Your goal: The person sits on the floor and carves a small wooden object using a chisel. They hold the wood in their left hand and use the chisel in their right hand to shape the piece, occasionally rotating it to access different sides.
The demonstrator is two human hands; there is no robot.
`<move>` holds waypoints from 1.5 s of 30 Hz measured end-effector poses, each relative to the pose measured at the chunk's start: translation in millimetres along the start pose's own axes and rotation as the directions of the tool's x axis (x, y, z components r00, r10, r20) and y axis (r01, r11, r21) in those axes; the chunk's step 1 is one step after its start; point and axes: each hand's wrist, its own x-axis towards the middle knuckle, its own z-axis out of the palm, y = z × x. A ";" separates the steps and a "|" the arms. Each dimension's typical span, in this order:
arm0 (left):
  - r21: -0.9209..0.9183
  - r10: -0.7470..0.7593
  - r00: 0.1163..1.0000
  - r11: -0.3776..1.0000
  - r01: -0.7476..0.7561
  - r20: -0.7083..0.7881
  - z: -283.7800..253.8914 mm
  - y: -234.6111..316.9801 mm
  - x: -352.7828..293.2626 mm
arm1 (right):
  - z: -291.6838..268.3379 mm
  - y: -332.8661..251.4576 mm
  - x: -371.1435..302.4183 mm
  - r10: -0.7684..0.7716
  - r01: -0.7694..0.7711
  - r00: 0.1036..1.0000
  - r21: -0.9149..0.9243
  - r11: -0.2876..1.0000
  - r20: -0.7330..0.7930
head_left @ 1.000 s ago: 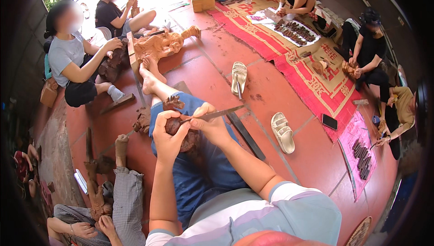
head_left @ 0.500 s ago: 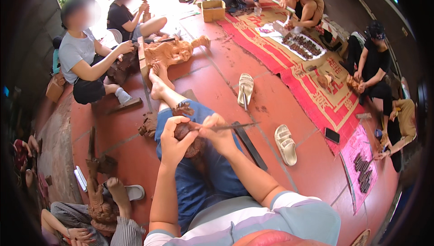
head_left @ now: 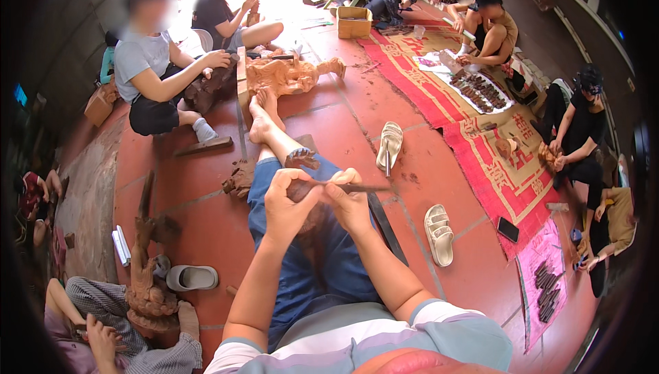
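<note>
My left hand (head_left: pixel 285 204) is closed around a dark reddish-brown wood carving (head_left: pixel 314 219), which rests between my thighs. Its rough, branching top (head_left: pixel 301 159) stands above my fingers; part of its body is hidden behind my hands. A slim dark file-like tool (head_left: pixel 369 188) is pinched in my right hand (head_left: pixel 349 204), its far end pointing right and blurred. The tool's near end meets the carving by my left thumb, and my two thumbs almost touch. My legs in blue trousers (head_left: pixel 288 291) stretch forward over the tiles.
My feet lie against a large carved wooden figure (head_left: pixel 285 76). Beige sandals (head_left: pixel 390 146) and a dark flat bar (head_left: pixel 386 230) are to the right, beyond them a red mat (head_left: pixel 473 168) with a phone (head_left: pixel 507 230). Co-workers sit around; one at lower left has a carving (head_left: pixel 147 295).
The whole view has shifted a little, so the surroundings sit further right. My right hand has come nearer my left, and the tool lies more level. The lower-left co-worker's hands have moved.
</note>
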 end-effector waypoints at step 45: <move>-0.293 -0.036 0.962 0.949 0.118 0.272 -25.3 -17.4 -11.8 | -1.3 -23.4 -17.1 0.055 -0.066 0.992 -0.090 0.994 -0.114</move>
